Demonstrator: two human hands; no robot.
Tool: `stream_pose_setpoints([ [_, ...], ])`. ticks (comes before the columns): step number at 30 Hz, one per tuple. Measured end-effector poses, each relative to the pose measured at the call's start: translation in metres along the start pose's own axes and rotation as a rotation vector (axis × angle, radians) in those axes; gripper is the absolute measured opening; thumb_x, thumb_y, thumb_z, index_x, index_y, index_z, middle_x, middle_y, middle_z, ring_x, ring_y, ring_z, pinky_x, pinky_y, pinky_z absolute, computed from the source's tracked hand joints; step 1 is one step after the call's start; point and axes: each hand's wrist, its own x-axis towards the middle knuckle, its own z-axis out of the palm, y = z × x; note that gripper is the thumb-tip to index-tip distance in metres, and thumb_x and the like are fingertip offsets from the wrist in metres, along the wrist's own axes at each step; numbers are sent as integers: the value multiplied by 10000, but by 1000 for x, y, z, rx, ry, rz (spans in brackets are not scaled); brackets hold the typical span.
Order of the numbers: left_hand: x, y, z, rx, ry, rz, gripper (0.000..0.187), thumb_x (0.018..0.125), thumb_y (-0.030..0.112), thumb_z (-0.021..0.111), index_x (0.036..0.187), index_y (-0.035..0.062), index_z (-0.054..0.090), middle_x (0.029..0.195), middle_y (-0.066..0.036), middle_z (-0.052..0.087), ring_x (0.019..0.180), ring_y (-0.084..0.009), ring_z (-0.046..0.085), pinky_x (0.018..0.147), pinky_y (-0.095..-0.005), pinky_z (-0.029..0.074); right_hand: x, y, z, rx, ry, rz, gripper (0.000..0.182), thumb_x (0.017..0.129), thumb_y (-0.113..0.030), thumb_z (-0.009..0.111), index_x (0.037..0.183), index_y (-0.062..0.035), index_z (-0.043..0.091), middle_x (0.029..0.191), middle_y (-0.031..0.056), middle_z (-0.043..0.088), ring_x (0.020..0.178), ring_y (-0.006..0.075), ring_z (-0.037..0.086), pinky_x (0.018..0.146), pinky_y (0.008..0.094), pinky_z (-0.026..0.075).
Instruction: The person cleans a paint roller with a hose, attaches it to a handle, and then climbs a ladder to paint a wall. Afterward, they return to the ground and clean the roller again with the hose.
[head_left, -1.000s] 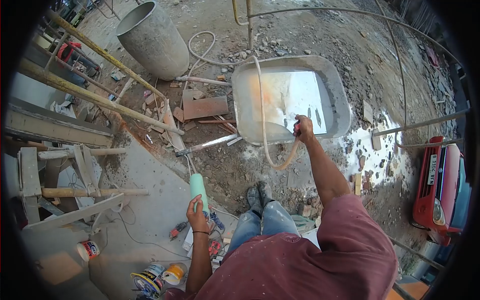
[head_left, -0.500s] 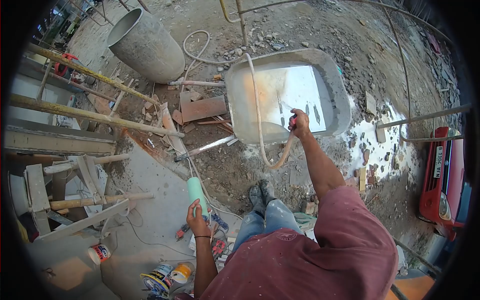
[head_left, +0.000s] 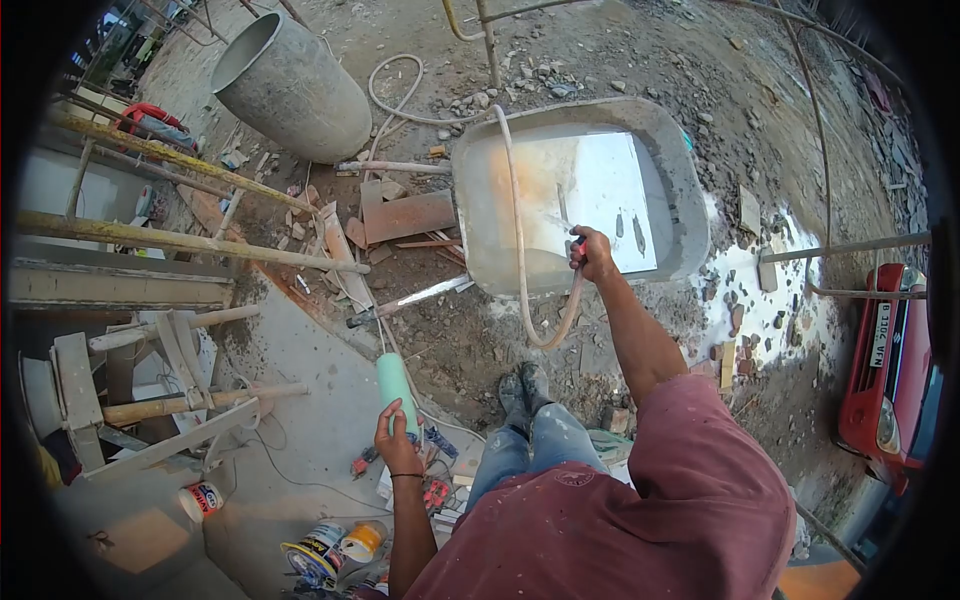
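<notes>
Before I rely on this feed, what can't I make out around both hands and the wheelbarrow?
Head view: lower end of the mint-green cylinder, hidden by the left hand.
Head view: most of the red piece by the hose, covered by the right hand.
Head view: floor of the wheelbarrow, hidden by cloudy water and glare.
Head view: rear of the red car, cut off at right.

A: What does the plate (head_left: 881,334) on the red car (head_left: 866,405) say?

B: B first, VFN last; between them, a number that starts with 1, its other digits blurred

A: And the small bucket (head_left: 201,500)?

B: Avitex, it seems, on its red and white side, though the word is small and tilted

A: The bigger bucket (head_left: 316,550)?

B: Pale letters on dark, too skewed for me to read

A: Anything on the shirt (head_left: 610,535)?

B: A round emblem (head_left: 574,478), any lettering in it too tiny to make out
</notes>
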Motion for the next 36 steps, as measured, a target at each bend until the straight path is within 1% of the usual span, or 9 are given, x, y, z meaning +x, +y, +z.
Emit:
stream_pose_setpoints([
  [2,0,-1,2,9,3,5,231,987,164,542,1197,102,616,1106,-79,634,746,-181,707,376,-204,304,2,-1,4,-26,134,-45,185,943,-263,502,957,-79,505,527,14,380,426,156,371,430,340,318],
  [3,-1,-1,3,12,-1,4,229,986,163,543,1193,101,619,1103,-77,636,745,-178,706,376,-205,305,6,-3,4,-26,132,-45,185,943,-263,502,957,-79,505,527,14,380,426,156,371,430,340,318],
  [5,0,0,5,18,-3,6,226,986,161,543,1189,101,621,1101,-76,637,744,-175,706,377,-206,306,12,-6,2,115,216,-42,178,938,-262,502,938,-85,497,527,11,379,425,155,370,430,339,316],
  [7,-3,4,9,47,5,-1,206,980,172,562,1157,107,644,1073,-47,648,757,-132,693,405,-212,319,15,-8,0,93,157,-19,171,936,-258,499,935,-87,492,525,9,376,424,156,369,430,338,316],
  [8,-2,4,9,48,8,0,206,980,172,562,1157,107,644,1073,-47,648,757,-132,693,405,-212,319,16,-9,-1,69,99,2,165,934,-253,497,933,-89,487,522,8,374,423,157,369,431,338,315],
  [18,4,5,17,65,1,7,209,975,169,568,1161,115,647,1079,-67,654,732,-142,692,412,-214,323,14,-23,-2,177,103,-12,170,938,-252,501,978,-88,486,523,-19,365,436,128,344,453,309,305],
  [23,5,5,20,81,-10,33,211,981,176,565,1169,121,643,1067,-71,657,723,-137,690,410,-208,319,8,-27,-1,143,15,-71,176,942,-259,510,992,-92,488,525,-13,369,435,128,346,456,314,307],
  [34,5,1,30,104,-72,85,230,987,178,552,1187,104,638,1059,-69,663,749,-117,689,413,-198,341,-2,9,-20,126,68,61,177,939,-256,513,969,-82,498,556,5,410,440,146,384,445,330,326],
  [36,6,-3,30,77,-74,99,244,991,167,542,1206,105,637,1031,-59,667,740,-108,685,415,-197,345,-14,18,-17,143,149,14,180,963,-275,504,975,-95,506,547,1,425,444,145,390,448,321,338],
])
